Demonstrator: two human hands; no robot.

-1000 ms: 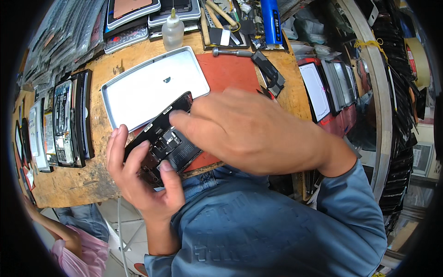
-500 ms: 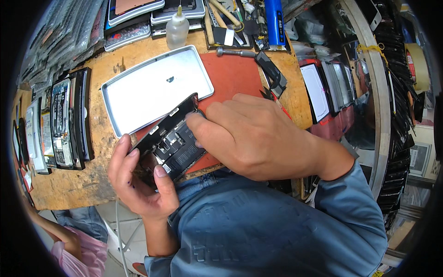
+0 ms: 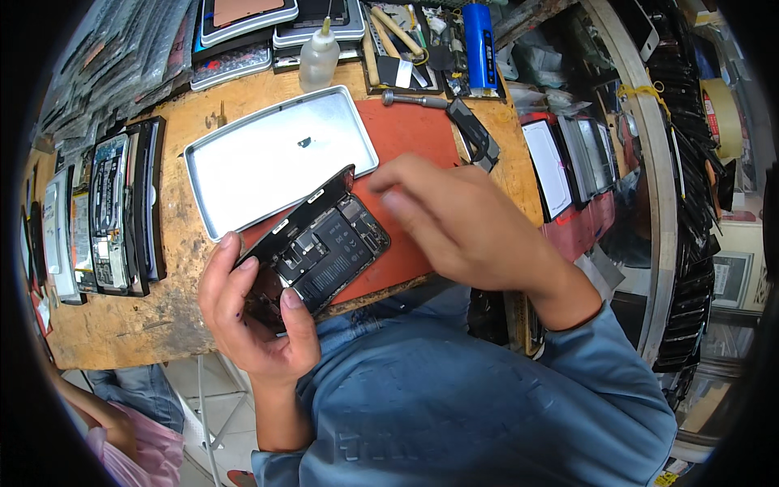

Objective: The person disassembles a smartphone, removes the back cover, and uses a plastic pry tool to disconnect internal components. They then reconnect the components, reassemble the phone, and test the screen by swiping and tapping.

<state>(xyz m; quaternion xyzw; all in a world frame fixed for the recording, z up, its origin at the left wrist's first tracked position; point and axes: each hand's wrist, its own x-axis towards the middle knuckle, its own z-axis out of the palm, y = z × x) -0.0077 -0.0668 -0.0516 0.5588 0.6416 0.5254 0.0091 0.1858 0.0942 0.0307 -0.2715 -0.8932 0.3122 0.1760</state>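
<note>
An opened smartphone (image 3: 337, 253) is tilted in my left hand (image 3: 261, 345), near the front edge of the bench. My left fingers wrap behind its raised screen panel (image 3: 296, 215), and the thumb presses on the lower edge of the body. The black battery and metal-covered inner parts show. Just right of the phone hovers my right hand (image 3: 475, 231), slightly blurred, its thumb and index finger a little apart with nothing visible between them. A red-orange mat (image 3: 414, 134) lies beneath. Behind the phone, a white tray (image 3: 276, 154) holds a tiny dark piece (image 3: 304, 142).
A screwdriver (image 3: 414, 100) and a black phone part (image 3: 473, 130) lie at the mat's far right. Behind the tray stands a clear needle-tipped bottle (image 3: 319, 61). Stacked phones (image 3: 114, 211) line the left, phone panels (image 3: 552, 170) the right. Another person's pink sleeve (image 3: 146, 438) shows lower left.
My right hand has lifted off the phone and moved right, uncovering the phone's right end. My left hand keeps its hold; the view has shifted slightly.
</note>
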